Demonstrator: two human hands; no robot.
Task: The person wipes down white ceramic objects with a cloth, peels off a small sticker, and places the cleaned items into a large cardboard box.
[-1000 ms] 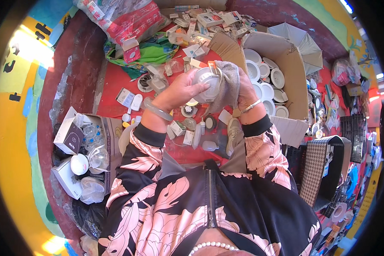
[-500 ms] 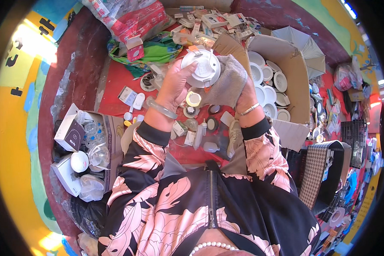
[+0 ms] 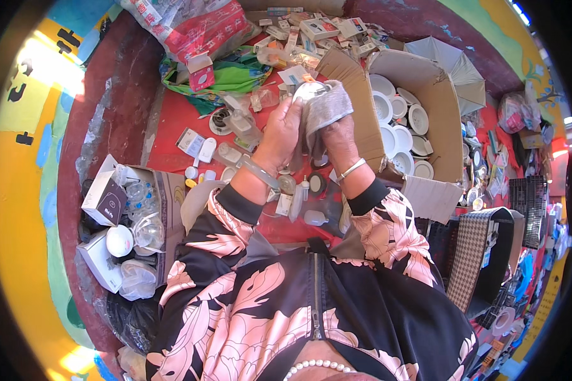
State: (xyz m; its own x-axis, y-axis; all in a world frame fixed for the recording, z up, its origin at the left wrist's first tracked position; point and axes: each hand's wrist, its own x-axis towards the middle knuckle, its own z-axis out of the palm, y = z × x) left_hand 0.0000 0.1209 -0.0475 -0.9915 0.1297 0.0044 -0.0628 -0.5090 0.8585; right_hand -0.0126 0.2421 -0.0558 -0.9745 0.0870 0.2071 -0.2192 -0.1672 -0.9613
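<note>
Both hands (image 3: 311,136) grip a grey cloth (image 3: 327,108) around an upward-pointing white fixture (image 3: 308,91).

Both hands, left hand (image 3: 279,136) and right hand (image 3: 338,136), hold a grey cloth (image 3: 327,109) around a white round lamp (image 3: 308,91) above the cluttered red floor (image 3: 171,120).

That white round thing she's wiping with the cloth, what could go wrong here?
The white round piece is held up between both hands, the left hand and the right hand, under a grey cloth, over a cluttered red floor. It might slip and hit the small parts below.
</note>
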